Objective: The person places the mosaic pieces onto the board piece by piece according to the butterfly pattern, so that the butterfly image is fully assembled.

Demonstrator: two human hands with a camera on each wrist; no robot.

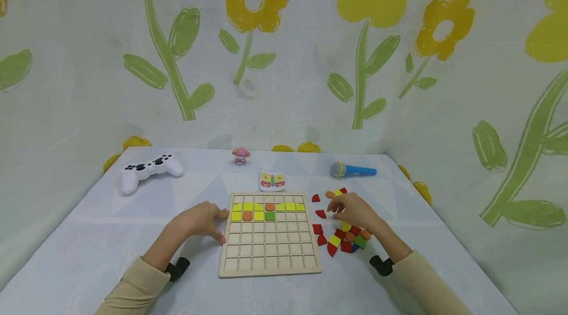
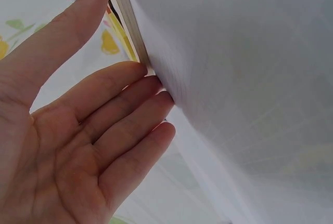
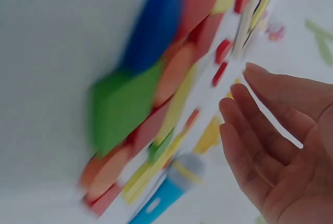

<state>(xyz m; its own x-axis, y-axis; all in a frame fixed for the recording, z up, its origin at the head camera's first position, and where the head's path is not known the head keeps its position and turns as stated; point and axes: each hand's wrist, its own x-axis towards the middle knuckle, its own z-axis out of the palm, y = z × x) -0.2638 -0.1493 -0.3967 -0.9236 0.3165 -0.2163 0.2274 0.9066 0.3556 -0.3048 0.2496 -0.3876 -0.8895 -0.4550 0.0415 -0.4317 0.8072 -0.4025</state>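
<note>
In the head view a wooden grid board (image 1: 271,273) lies in the middle of the table. Its upper cells hold yellow pieces (image 1: 289,206), orange discs (image 1: 247,216) and a green square (image 1: 269,216). My left hand (image 1: 197,221) touches the board's left edge; the left wrist view has its fingertips (image 2: 165,98) against that edge, fingers loosely extended. Above the loose pieces to the right hovers my right hand (image 1: 355,210). Nothing shows between its thumb and relaxed fingers (image 3: 234,148) in the right wrist view. Red quarter-circle pieces (image 1: 321,214) lie just left of it.
Nearer me is a heap of red, yellow, orange, green and blue pieces (image 1: 346,246). Behind the board stands a butterfly pattern card (image 1: 272,188). A white game controller (image 1: 151,171), a pink figurine (image 1: 241,156) and a blue toy microphone (image 1: 360,170) sit along the back.
</note>
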